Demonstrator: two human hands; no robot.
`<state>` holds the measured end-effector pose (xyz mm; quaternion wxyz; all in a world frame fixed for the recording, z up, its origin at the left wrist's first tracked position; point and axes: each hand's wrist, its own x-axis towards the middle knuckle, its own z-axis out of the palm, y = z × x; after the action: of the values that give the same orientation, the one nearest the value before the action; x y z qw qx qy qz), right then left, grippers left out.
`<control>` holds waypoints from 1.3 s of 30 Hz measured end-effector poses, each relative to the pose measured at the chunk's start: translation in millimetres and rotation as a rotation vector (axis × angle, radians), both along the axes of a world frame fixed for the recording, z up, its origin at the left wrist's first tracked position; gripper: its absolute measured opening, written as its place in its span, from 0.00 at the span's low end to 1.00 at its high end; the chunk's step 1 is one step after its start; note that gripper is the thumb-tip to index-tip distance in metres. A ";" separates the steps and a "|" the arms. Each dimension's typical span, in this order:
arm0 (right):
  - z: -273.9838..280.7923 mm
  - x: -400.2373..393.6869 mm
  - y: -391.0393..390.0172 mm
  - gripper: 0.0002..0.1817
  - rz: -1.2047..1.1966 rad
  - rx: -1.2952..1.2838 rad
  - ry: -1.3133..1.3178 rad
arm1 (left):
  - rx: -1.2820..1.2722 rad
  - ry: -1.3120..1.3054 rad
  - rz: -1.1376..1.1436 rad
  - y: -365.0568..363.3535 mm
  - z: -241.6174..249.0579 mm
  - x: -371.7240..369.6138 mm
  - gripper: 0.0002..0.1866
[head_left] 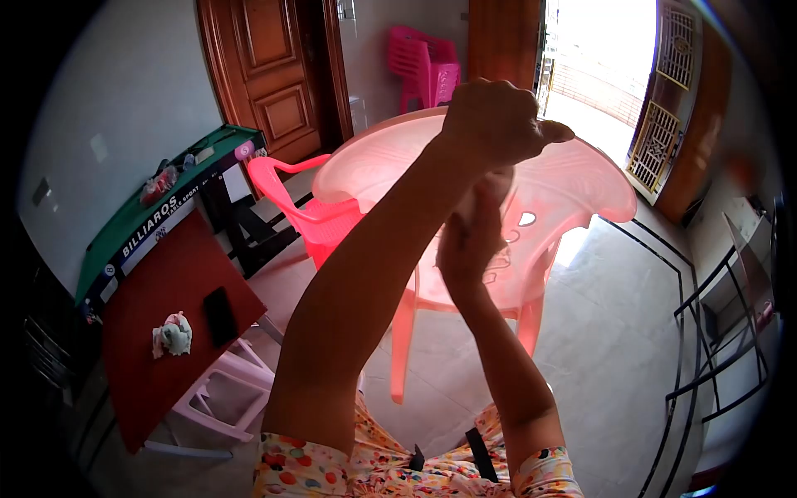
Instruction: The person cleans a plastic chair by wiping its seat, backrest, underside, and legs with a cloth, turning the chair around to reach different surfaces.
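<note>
Pale, soft-looking stuff, perhaps a cloth (490, 189), sits pinched between both hands raised in front of the person. The left hand (498, 124) is curled shut over its top; the right hand (469, 245) closes around it from below. What it is I cannot tell; most of it is hidden. Just beyond the hands stands a pink plastic table (581, 187). If either grip loosens, I judge it drops to the tiled floor (606, 332) beneath the hands.

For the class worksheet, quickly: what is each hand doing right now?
Left hand: closed in a fist, raised above the pink plastic table; contents cannot be told.
Right hand: fingers up under the left hand; open or shut cannot be told.
</note>
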<state>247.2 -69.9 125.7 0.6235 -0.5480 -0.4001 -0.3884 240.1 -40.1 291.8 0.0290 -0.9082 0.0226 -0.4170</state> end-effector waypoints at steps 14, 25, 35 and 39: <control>-197.8 0.4 -27.0 0.12 -0.279 -0.764 -0.137 | 0.081 -0.117 0.085 18.0 4.0 3.0 0.36; -193.1 35.2 -71.7 0.14 -0.116 -0.556 0.255 | -0.029 -0.120 0.049 39.8 -2.8 -1.6 0.39; -214.8 73.6 -101.0 0.14 0.184 -0.302 0.474 | -0.491 0.018 -0.047 79.3 -51.0 6.2 0.33; -219.5 81.7 -106.7 0.14 0.236 -0.226 0.528 | -0.455 0.021 0.028 60.8 -47.0 14.4 0.32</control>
<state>328.9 -176.6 -93.7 0.6817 -0.6458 -0.3257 -0.1105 254.5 20.7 244.8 -0.1712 -0.8958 -0.0841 -0.4015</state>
